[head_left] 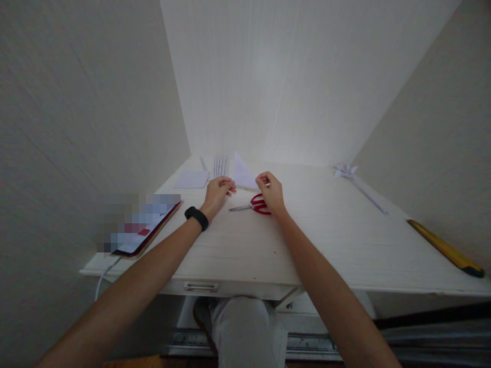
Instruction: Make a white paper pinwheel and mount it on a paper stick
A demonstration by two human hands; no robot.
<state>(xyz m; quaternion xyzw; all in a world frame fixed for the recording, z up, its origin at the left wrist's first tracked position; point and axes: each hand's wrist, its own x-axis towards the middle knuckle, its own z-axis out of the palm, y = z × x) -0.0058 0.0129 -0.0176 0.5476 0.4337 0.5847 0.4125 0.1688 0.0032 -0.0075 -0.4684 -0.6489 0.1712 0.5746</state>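
Observation:
A white sheet of paper folded into a triangle [242, 174] stands with its point upward between my two hands. My left hand [219, 191], with a black band on the wrist, has its thumb and fingers closed at the triangle's lower left corner. At the lower right corner, my right hand [271, 193] pinches the paper between thumb and fingers. Scissors with red handles [260, 204] lie just below the paper, blades pointing left. Part of their handles is hidden behind my right hand.
White paper [190, 180] and several thin paper sticks [221, 166] lie at the back left. A paper pinwheel [345, 171] on a stick rests at the back right. A yellow tool [445, 247] lies along the right wall. A lit-screen device [153, 230] with a cable is on the left.

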